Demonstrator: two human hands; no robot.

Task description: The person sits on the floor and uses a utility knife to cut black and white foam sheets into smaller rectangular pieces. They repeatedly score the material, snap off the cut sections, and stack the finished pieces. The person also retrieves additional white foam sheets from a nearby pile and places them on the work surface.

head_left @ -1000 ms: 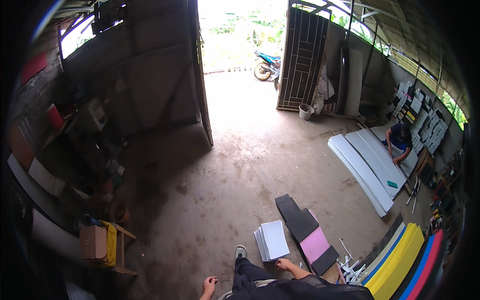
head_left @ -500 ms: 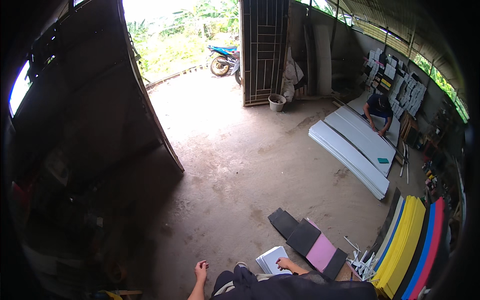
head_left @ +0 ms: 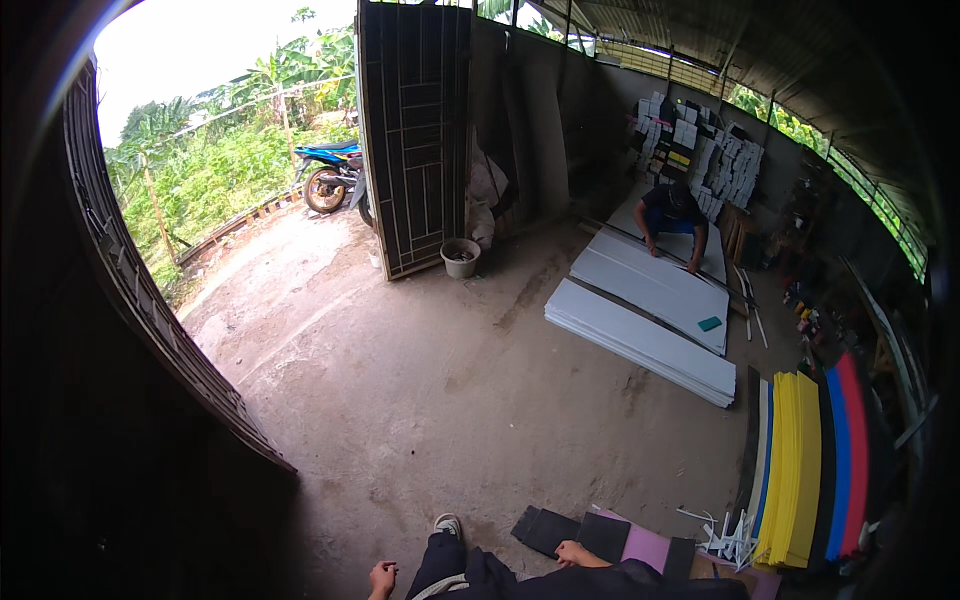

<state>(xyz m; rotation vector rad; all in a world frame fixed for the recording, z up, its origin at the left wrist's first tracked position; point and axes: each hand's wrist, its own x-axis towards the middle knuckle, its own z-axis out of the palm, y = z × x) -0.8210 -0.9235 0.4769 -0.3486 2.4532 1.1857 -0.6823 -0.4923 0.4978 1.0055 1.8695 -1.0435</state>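
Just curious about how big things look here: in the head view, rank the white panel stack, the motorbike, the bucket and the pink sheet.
1. white panel stack
2. motorbike
3. pink sheet, partly hidden and nearer the camera, so unsure
4. bucket

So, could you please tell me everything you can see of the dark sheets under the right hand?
The dark sheets are flat, matte, black or charcoal panels that look like foam or thin board. They lie on the concrete floor by the person's shoe, overlapping a little at slight angles. A pink sheet adjoins them on the right. The right hand rests on one, fingers curled; whether it grips the sheet I cannot tell.
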